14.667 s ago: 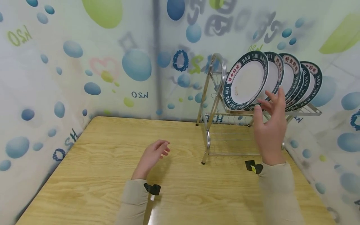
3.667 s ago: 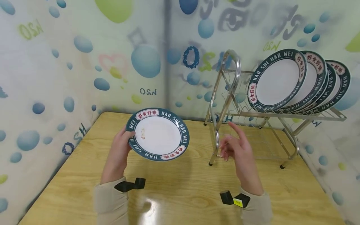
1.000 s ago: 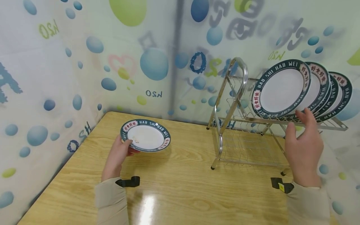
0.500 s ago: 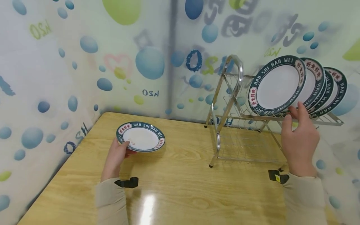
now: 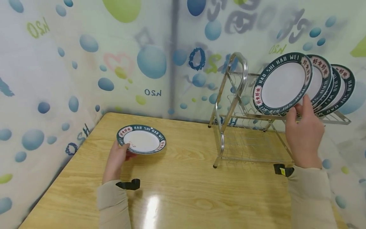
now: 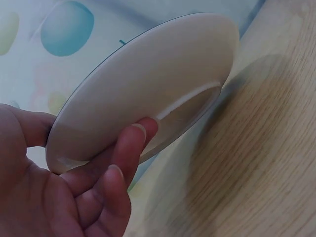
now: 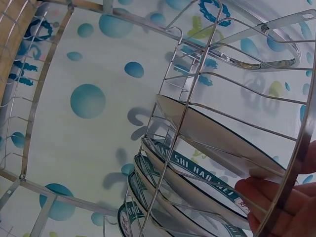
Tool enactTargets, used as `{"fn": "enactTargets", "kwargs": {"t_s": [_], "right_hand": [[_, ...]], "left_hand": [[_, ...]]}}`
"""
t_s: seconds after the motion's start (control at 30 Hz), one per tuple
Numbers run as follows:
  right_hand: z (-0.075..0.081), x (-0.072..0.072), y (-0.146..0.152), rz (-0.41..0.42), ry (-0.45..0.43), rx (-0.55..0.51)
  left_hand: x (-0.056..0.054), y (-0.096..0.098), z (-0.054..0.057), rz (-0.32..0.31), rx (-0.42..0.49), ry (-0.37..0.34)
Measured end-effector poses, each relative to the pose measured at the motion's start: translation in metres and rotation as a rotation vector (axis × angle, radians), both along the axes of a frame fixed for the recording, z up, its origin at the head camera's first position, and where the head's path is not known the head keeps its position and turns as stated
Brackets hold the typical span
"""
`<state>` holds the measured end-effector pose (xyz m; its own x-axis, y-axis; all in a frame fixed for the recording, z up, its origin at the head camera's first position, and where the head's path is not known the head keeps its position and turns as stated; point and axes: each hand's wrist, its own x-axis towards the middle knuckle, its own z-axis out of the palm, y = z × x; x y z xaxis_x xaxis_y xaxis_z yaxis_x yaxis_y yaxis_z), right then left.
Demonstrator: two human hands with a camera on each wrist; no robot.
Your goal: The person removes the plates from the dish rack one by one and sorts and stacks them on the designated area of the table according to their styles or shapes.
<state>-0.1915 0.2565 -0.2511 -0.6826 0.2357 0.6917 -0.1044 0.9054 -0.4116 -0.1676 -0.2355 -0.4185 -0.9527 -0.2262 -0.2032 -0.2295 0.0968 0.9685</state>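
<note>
My left hand grips a white plate with a dark green lettered rim at its left edge. The thumb lies on the rim; the left wrist view shows fingers curled against the pale underside. This plate is tilted slightly above the table, small brownish marks near the thumb. At the dish rack, my right hand pinches the lower right rim of the front plate, which leans in the upper tier. In the right wrist view, fingertips touch the back of that plate.
Several matching plates lean behind the front one in the upper tier. The rack's lower tier has bare wires. A wooden table carries the rack, and a patterned wall closes off the back and sides.
Since the oldest frame, the frontmost plate has left the rack for my left hand, which has since lowered it leftward. My right hand has come back to the rack and taken the front plate's rim.
</note>
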Motion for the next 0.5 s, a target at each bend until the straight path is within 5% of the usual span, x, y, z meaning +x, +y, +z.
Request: {"fn": "enactTargets", "kwargs": {"t_s": [0.5], "right_hand": [[0.016,-0.012,-0.001,-0.017,-0.095,0.030]], "left_hand": [[0.000,-0.003,-0.006,0.025,0.051,-0.018]]}}
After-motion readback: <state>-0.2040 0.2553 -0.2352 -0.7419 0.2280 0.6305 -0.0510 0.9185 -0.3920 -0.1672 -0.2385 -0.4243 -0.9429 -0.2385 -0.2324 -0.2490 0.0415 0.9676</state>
